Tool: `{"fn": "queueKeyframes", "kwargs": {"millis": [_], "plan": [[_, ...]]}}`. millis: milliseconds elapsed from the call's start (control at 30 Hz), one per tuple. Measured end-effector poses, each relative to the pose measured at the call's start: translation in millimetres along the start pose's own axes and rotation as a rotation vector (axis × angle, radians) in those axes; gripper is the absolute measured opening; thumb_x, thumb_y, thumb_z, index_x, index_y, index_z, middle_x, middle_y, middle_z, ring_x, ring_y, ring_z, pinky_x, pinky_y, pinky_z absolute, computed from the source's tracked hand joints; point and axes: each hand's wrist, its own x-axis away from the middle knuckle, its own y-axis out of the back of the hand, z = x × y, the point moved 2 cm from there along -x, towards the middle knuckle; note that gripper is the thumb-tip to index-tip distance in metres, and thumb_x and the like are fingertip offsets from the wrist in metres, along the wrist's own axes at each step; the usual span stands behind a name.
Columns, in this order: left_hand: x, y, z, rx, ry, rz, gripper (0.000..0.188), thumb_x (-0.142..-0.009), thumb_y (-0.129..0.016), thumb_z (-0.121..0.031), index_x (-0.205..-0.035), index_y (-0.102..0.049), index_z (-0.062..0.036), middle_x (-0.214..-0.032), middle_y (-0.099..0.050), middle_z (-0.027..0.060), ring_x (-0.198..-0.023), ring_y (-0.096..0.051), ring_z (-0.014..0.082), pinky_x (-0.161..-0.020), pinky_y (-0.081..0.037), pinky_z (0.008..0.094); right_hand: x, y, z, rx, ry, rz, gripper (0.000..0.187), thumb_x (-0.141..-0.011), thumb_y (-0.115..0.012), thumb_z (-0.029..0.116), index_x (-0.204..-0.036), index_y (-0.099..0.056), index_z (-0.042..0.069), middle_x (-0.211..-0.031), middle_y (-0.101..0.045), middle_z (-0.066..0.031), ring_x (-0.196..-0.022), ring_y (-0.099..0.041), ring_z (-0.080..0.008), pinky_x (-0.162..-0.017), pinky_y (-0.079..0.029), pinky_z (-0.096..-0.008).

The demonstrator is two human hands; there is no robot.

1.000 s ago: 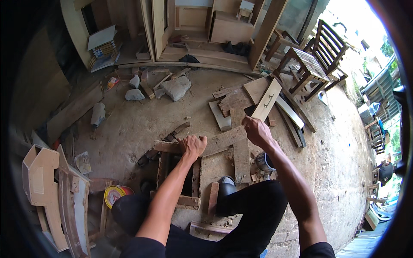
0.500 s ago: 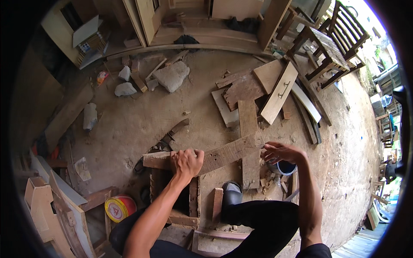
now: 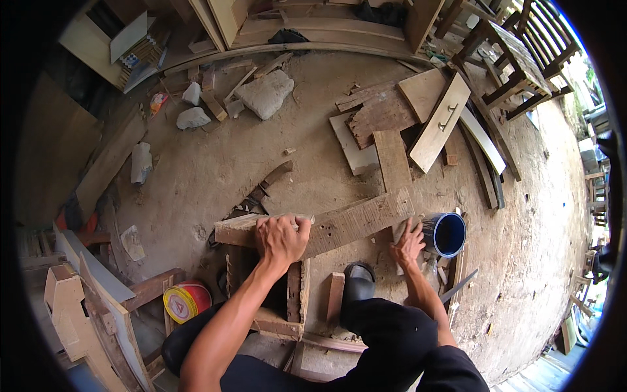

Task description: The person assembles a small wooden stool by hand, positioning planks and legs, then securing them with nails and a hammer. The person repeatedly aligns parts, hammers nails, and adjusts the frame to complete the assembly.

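My left hand [image 3: 282, 240] is closed over a worn wooden plank [image 3: 356, 222] that slants up to the right, pressing it near a thick wooden block [image 3: 236, 230]. The plank's surface is rough, with a few dark holes. Beneath that hand stands a rough wooden frame [image 3: 295, 294] with a dark hollow inside. Lowered past the plank's right end, my right hand [image 3: 409, 245] has its fingers apart and seems to hold nothing. It lies over the lower part of another board [image 3: 392, 160], right beside a dark blue bucket [image 3: 449, 235]; whether it touches the board I cannot tell.
A grey blade-like strip [image 3: 459, 285] lies right of my right forearm. Loose boards and a drawer front with handles [image 3: 441, 122] are piled ahead, near a wooden chair [image 3: 513, 68]. Stones [image 3: 264, 95] lie far left. A red and yellow tub [image 3: 186, 301] stands by my left leg.
My right hand has come down and slightly left, from above the bucket to beside it, uncovering the bucket's mouth. My left hand keeps its hold on the plank. The view has shifted a little.
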Motion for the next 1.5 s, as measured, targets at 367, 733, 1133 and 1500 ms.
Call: {"fn": "queueKeyframes", "kwargs": {"millis": [367, 733, 1133, 1500], "plan": [[-1, -3, 2, 0.027, 0.015, 0.074, 0.043, -0.084, -0.047, -0.030, -0.062, -0.065, 0.0021, -0.059, -0.060, 0.0233, -0.059, -0.060, 0.0394, -0.075, -0.042, 0.0431, -19, 240, 37, -1.013, 0.243, 0.374, 0.046, -0.099, -0.045, 0.041, -0.134, -0.049, 0.011, -0.117, -0.063, -0.0142, -0.101, -0.061, -0.0226, -0.084, -0.050, -0.0347], [-2, 0, 1, -0.009, 0.023, 0.098, 0.043, -0.083, -0.048, -0.031, -0.063, -0.066, 0.0015, -0.061, -0.062, 0.0225, -0.061, -0.062, 0.0381, -0.075, -0.041, 0.0437, 39, 292, 75, -0.717, 0.377, 0.046, 0.035, -0.093, -0.058, 0.025, -0.125, -0.060, 0.012, -0.113, -0.066, -0.0164, -0.102, -0.065, -0.0276, -0.089, -0.050, -0.0377], [-7, 2, 1, 0.079, -0.020, 0.071, 0.042, -0.082, -0.049, -0.027, -0.056, -0.061, 0.0041, -0.053, -0.056, 0.0247, -0.047, -0.058, 0.0372, -0.054, -0.046, 0.0441, 25, 284, 85, -0.664, 0.282, 0.155, 0.026, -0.087, -0.062, 0.017, -0.111, -0.068, 0.011, -0.097, -0.068, -0.0223, -0.092, -0.068, -0.0298, -0.079, -0.052, -0.0373], [-10, -4, 7, 0.103, -0.005, 0.108, 0.044, -0.081, -0.050, -0.030, -0.059, -0.062, 0.0074, -0.054, -0.055, 0.0282, -0.049, -0.059, 0.0406, -0.052, -0.047, 0.0476, 22, 278, 79, -0.731, 0.292, 0.159, 0.027, -0.085, -0.064, 0.016, -0.111, -0.069, 0.011, -0.107, -0.067, -0.0198, -0.100, -0.066, -0.0300, -0.085, -0.051, -0.0382]]}}
